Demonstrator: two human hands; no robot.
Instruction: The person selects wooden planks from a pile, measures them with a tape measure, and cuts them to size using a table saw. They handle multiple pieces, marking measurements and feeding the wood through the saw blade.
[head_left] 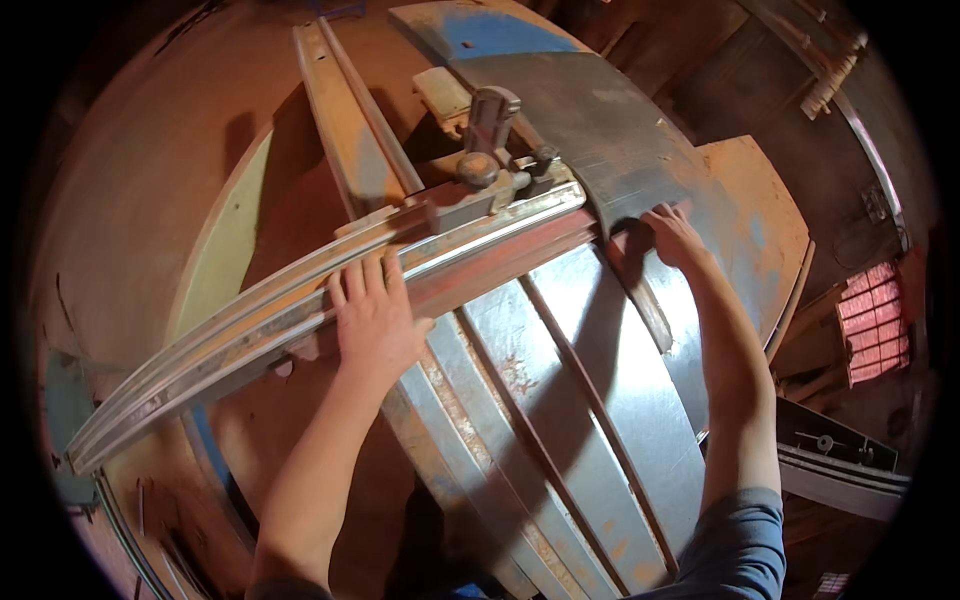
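A long reddish-brown strip (500, 264), apparently wood, lies across the ribbed metal machine table (530, 350) along a silvery rail fence (300, 285). My left hand (375, 325) grips the strip against the fence, fingers over the top and thumb on the near side. At the strip's right end, my right hand (678, 238) has its fingers curled round that end, just past a dark curved slot edge (645, 305). Its fingertips are partly hidden. A metal clamp-like stop with a round knob (478, 169) sits on the fence, beyond and between my hands.
A flat orange-brown arm (350, 120) runs away from the fence at the back. Worn grey metal with a blue patch (510, 35) spreads at far right. A pale green curved panel (225, 235) stands behind the fence. A dark rail (840, 470) lies at right.
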